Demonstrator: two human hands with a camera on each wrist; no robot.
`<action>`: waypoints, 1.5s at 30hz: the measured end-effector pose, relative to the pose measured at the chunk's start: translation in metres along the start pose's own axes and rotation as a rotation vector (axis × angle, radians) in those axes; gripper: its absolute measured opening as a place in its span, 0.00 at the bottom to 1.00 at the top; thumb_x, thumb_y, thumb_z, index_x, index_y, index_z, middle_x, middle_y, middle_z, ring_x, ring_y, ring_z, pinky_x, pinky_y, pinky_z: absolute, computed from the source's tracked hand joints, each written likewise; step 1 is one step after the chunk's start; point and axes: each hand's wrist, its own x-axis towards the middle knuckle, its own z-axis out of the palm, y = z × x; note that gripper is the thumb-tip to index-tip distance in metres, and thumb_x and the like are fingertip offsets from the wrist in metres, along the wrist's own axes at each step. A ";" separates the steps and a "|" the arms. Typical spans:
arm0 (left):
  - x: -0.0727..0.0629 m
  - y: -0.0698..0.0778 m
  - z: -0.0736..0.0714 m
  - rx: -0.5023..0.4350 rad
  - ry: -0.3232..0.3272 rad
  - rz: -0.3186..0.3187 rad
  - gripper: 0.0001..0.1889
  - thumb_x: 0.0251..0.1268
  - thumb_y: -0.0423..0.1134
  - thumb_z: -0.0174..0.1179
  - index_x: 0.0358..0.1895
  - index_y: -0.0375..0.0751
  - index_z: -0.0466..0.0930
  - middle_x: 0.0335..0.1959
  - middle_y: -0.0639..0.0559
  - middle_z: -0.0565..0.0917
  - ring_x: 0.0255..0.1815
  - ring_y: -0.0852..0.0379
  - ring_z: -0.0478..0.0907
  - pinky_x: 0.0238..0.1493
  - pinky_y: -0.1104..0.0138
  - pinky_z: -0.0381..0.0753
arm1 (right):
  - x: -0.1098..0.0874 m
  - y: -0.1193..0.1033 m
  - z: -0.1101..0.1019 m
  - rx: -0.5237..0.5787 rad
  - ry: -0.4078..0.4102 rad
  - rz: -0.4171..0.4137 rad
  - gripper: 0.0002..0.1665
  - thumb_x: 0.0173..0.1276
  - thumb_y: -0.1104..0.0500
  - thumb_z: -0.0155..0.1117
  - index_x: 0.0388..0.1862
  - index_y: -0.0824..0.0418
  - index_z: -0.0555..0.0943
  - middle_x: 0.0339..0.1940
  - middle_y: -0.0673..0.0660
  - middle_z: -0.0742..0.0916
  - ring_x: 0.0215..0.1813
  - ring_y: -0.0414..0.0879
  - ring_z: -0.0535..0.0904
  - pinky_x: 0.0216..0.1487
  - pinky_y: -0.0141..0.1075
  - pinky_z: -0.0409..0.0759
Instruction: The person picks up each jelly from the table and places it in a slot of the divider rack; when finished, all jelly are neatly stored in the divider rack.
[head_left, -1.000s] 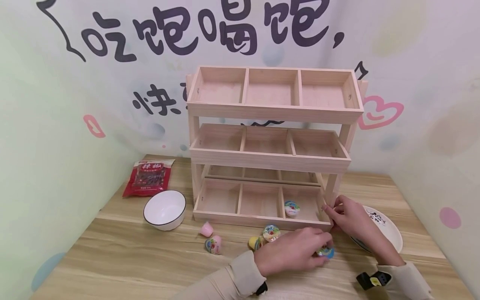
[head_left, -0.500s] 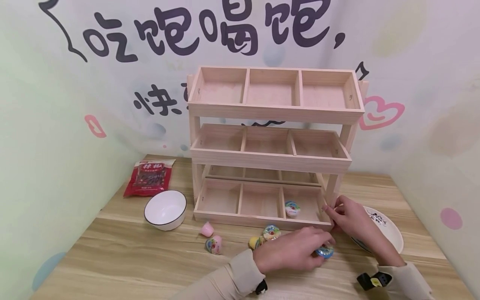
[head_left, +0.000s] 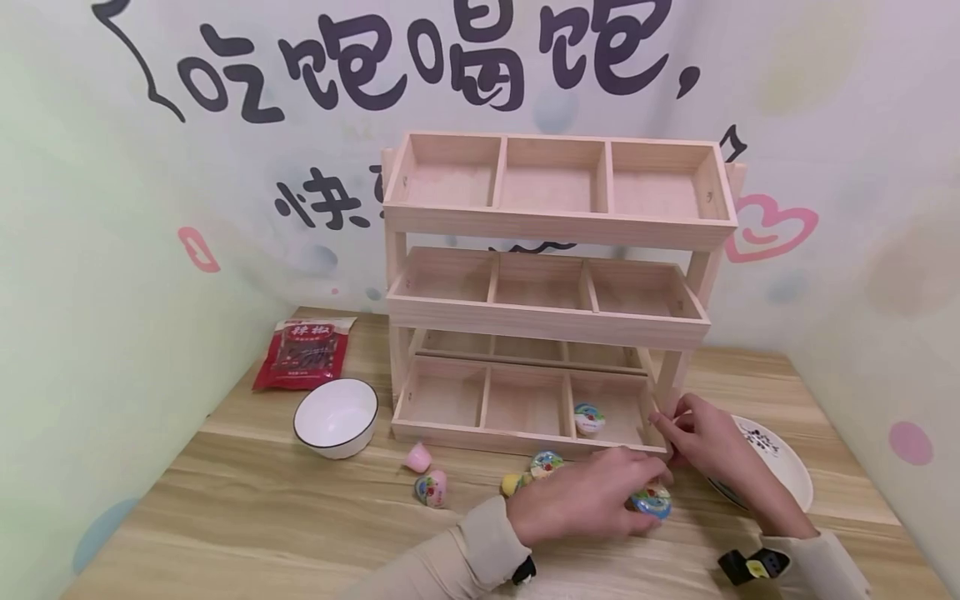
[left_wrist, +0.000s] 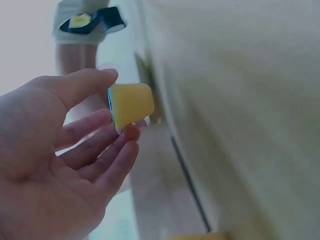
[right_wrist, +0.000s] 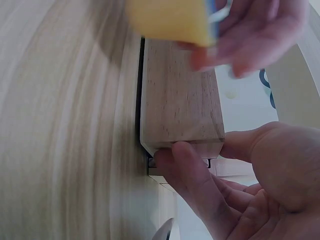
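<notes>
My left hand (head_left: 588, 496) pinches a yellow jelly cup (left_wrist: 132, 102) by its lid edge, between thumb and fingertips. In the head view the cup's blue-rimmed printed lid shows just in front of the wooden rack. My right hand (head_left: 712, 450) grips the right end of the bottom tray (right_wrist: 182, 100), fingers on one side and thumb on the other. The three-tier wooden rack (head_left: 555, 227) has trays split into compartments. One jelly cup (head_left: 588, 418) lies in the bottom tray's right compartment. Beside my left hand are a jelly cup (head_left: 546, 464) and a yellow cup (head_left: 513, 483), partly hidden.
Two pink jelly cups, one plain pink (head_left: 417, 457) and one with its lid showing (head_left: 431, 488), lie before the rack. A white bowl (head_left: 336, 418) and red chili packet (head_left: 305, 354) are at left. A white plate (head_left: 787, 467) sits at right, partly behind my right forearm.
The left hand has turned the jelly cup slightly, so more of its lid shows. My right hand keeps its grip on the tray end. The whole head view has shifted a little.
</notes>
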 end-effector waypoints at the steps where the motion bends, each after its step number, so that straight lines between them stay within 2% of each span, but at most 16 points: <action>1: 0.000 -0.001 -0.003 0.002 0.003 -0.008 0.20 0.77 0.54 0.68 0.65 0.54 0.82 0.57 0.69 0.85 0.54 0.76 0.77 0.57 0.86 0.72 | 0.000 0.000 0.000 -0.009 0.001 -0.001 0.23 0.84 0.47 0.63 0.49 0.69 0.74 0.30 0.56 0.93 0.29 0.44 0.85 0.28 0.33 0.77; 4: 0.001 -0.005 -0.015 0.008 0.037 -0.022 0.21 0.76 0.56 0.68 0.66 0.55 0.83 0.58 0.69 0.86 0.59 0.73 0.79 0.60 0.83 0.74 | 0.001 0.001 -0.001 -0.024 0.003 0.001 0.24 0.84 0.47 0.64 0.49 0.69 0.74 0.30 0.55 0.92 0.30 0.44 0.83 0.28 0.33 0.76; 6: 0.002 -0.009 -0.023 -0.001 0.066 -0.029 0.23 0.75 0.56 0.69 0.66 0.54 0.83 0.57 0.67 0.87 0.57 0.70 0.79 0.58 0.83 0.74 | 0.001 0.001 -0.001 -0.032 0.006 -0.003 0.24 0.84 0.47 0.64 0.50 0.69 0.74 0.31 0.56 0.92 0.32 0.44 0.82 0.28 0.34 0.76; 10: 0.006 -0.022 -0.037 -0.075 0.100 -0.054 0.24 0.73 0.53 0.72 0.66 0.49 0.83 0.57 0.63 0.88 0.53 0.68 0.79 0.52 0.84 0.73 | 0.001 0.001 -0.001 -0.028 0.003 -0.009 0.23 0.83 0.49 0.64 0.52 0.70 0.74 0.34 0.57 0.93 0.33 0.44 0.82 0.27 0.34 0.77; 13: 0.012 -0.032 -0.042 -0.109 0.107 -0.097 0.24 0.72 0.51 0.74 0.66 0.47 0.83 0.59 0.60 0.89 0.54 0.66 0.81 0.52 0.84 0.75 | 0.001 0.000 0.000 -0.015 -0.003 -0.010 0.23 0.84 0.49 0.63 0.53 0.71 0.74 0.34 0.58 0.92 0.31 0.44 0.84 0.26 0.34 0.78; 20: 0.031 -0.053 -0.037 -0.166 0.107 -0.149 0.23 0.70 0.47 0.75 0.63 0.44 0.84 0.59 0.55 0.90 0.58 0.66 0.85 0.58 0.82 0.78 | -0.002 0.001 0.002 0.018 0.002 -0.010 0.23 0.84 0.49 0.63 0.51 0.70 0.73 0.29 0.55 0.92 0.27 0.42 0.86 0.25 0.34 0.79; 25: 0.038 -0.060 -0.033 -0.175 0.046 -0.178 0.23 0.71 0.46 0.75 0.64 0.43 0.84 0.60 0.56 0.89 0.60 0.67 0.84 0.59 0.80 0.79 | -0.002 0.001 0.002 0.032 -0.001 -0.017 0.24 0.85 0.48 0.62 0.52 0.70 0.73 0.31 0.56 0.92 0.27 0.42 0.86 0.25 0.34 0.81; 31: 0.046 -0.063 -0.028 -0.117 -0.023 -0.220 0.23 0.71 0.45 0.75 0.64 0.44 0.83 0.59 0.56 0.89 0.56 0.67 0.84 0.55 0.80 0.79 | -0.001 0.000 0.002 0.030 0.002 -0.017 0.22 0.85 0.51 0.63 0.53 0.72 0.73 0.32 0.59 0.93 0.28 0.42 0.87 0.25 0.34 0.81; 36: 0.049 -0.065 -0.023 -0.092 -0.042 -0.215 0.22 0.72 0.44 0.75 0.64 0.43 0.83 0.58 0.55 0.89 0.56 0.65 0.84 0.56 0.80 0.79 | 0.000 0.000 0.001 0.044 -0.013 -0.008 0.24 0.85 0.52 0.62 0.56 0.73 0.72 0.35 0.62 0.93 0.29 0.44 0.87 0.26 0.35 0.83; 45: 0.045 -0.066 -0.022 -0.096 -0.021 -0.209 0.22 0.70 0.43 0.75 0.64 0.44 0.85 0.55 0.56 0.89 0.52 0.65 0.84 0.50 0.80 0.78 | 0.000 0.000 0.001 0.072 -0.018 -0.003 0.24 0.85 0.52 0.63 0.57 0.74 0.71 0.37 0.64 0.93 0.29 0.45 0.88 0.26 0.36 0.86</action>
